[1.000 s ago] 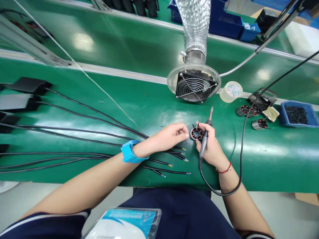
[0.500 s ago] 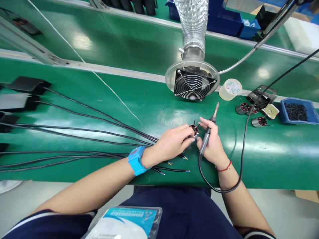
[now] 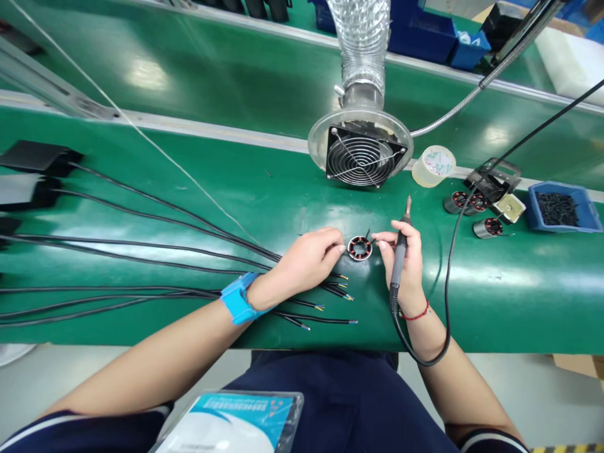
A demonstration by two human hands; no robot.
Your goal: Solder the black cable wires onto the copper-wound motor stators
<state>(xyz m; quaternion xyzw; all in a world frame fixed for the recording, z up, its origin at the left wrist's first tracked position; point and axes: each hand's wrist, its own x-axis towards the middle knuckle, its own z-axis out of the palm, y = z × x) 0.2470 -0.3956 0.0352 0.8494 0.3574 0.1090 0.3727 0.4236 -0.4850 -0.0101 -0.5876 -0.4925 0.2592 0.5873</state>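
A motor stator (image 3: pixel 360 258), a metal ring with copper windings, stands on the green bench between my hands. My left hand (image 3: pixel 314 255) is pinched closed at its left side; what the fingertips hold, if anything, is too small to make out. A soldering iron (image 3: pixel 399 258) rests in my right hand (image 3: pixel 409 264), its tip pointing up and away from me. The thumb and forefinger of that hand come together at a short dark lead on the stator's right. Several black cables (image 3: pixel 189 250) with stripped coloured ends pass under my left wrist.
A fume extractor fan (image 3: pixel 362 157) hangs just beyond the stator. To the right are a round yellowish container (image 3: pixel 433 167), more stators (image 3: pixel 487 228), a soldering iron stand (image 3: pixel 495 179), a sponge tray (image 3: pixel 509 207) and a blue bin (image 3: pixel 564 207) of small black pieces. The iron's cord (image 3: pixel 448 302) loops over my right forearm.
My left hand has drawn back left from the stator, so the whole ring shows. My right hand has shifted slightly right with the soldering iron, which now stands more upright.
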